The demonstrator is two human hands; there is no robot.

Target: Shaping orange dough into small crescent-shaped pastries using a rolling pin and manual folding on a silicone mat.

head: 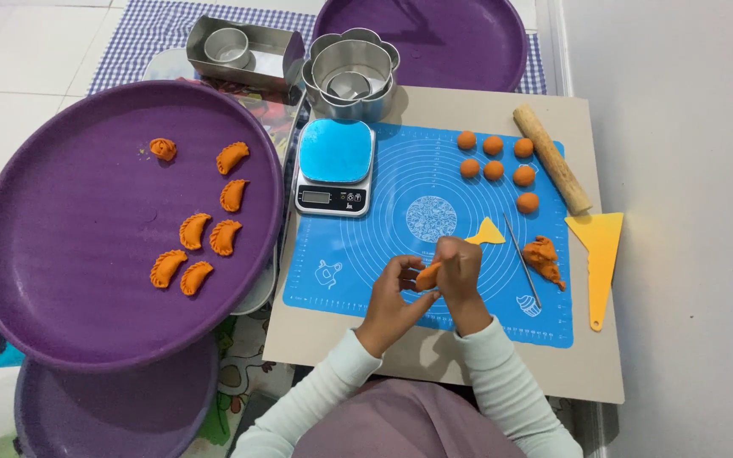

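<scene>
Both my hands hold one orange dough piece (428, 275) above the blue silicone mat (366, 246). My left hand (394, 297) cups it from the left, and my right hand (460, 270) pinches its right end. Several orange dough balls (495, 168) lie on the mat's upper right. A lump of orange dough (545, 257) sits right of my hands, beside a thin metal tool (521, 259) and a small yellow triangular piece (489, 232).
A large purple tray (61, 254) at left carries several crimped orange half-moon pastries (205, 233). A kitchen scale (333, 176), metal cutters (351, 72), a metal box (243, 51), a wooden rolling pin (551, 158) and a yellow scraper (600, 254) surround the mat. More purple trays sit at top and bottom left.
</scene>
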